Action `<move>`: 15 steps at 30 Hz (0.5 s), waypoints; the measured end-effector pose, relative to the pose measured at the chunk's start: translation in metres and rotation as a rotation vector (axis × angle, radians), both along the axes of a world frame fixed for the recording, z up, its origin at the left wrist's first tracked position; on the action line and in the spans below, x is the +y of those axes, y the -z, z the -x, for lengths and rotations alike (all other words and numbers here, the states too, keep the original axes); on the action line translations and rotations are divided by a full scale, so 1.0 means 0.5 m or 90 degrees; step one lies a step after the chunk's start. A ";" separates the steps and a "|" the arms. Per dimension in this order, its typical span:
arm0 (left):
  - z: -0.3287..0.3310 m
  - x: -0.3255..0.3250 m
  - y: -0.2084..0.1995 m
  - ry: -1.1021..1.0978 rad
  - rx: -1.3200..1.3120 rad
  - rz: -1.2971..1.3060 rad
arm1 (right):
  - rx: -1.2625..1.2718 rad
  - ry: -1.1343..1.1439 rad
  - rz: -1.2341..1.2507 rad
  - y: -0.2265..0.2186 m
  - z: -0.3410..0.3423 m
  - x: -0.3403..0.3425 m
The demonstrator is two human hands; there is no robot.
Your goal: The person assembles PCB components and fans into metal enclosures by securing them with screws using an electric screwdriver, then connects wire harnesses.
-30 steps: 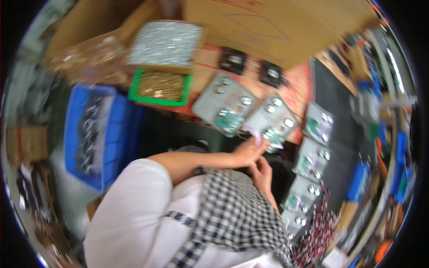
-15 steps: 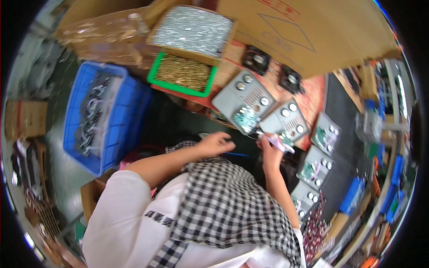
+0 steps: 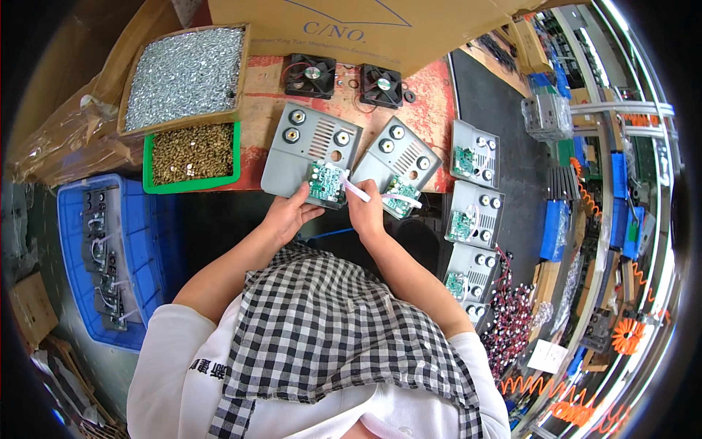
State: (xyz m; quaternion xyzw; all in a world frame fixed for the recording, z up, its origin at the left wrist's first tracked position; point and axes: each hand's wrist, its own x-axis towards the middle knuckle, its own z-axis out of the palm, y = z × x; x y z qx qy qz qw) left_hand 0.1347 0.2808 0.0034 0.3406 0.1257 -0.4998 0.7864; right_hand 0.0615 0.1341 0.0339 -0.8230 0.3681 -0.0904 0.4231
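Note:
A grey metal panel with round black-and-white fittings, vent slots and a green circuit board lies at the table's front edge. My left hand grips its lower edge, thumb on top and fingers beneath. My right hand is closed around a white ribbon cable at the board's right side; the fingertips are partly hidden. Just right of it rests a second grey panel, tilted, with its own green board and a white cable.
Two black fans sit at the back of the table beside small loose rings. A box of silver screws and a green tray of brass parts stand left. Blue crate is lower left. Several panels line the dark belt right.
My left hand has come up from open air to the near panel's edge. My right hand has moved from the second panel's corner to the near panel's board. The view has turned.

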 end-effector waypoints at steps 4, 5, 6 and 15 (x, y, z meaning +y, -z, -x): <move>0.009 -0.011 -0.029 -0.003 -0.036 -0.027 | -0.004 -0.026 0.009 0.007 0.007 -0.019; 0.013 -0.013 -0.037 -0.011 -0.060 -0.035 | -0.006 -0.024 0.010 0.001 0.004 -0.021; 0.016 -0.014 -0.045 -0.010 -0.063 -0.035 | 0.007 -0.039 0.014 -0.007 0.001 -0.024; 0.033 -0.009 -0.113 -0.035 -0.207 -0.096 | -0.107 -0.168 -0.002 -0.048 0.025 -0.045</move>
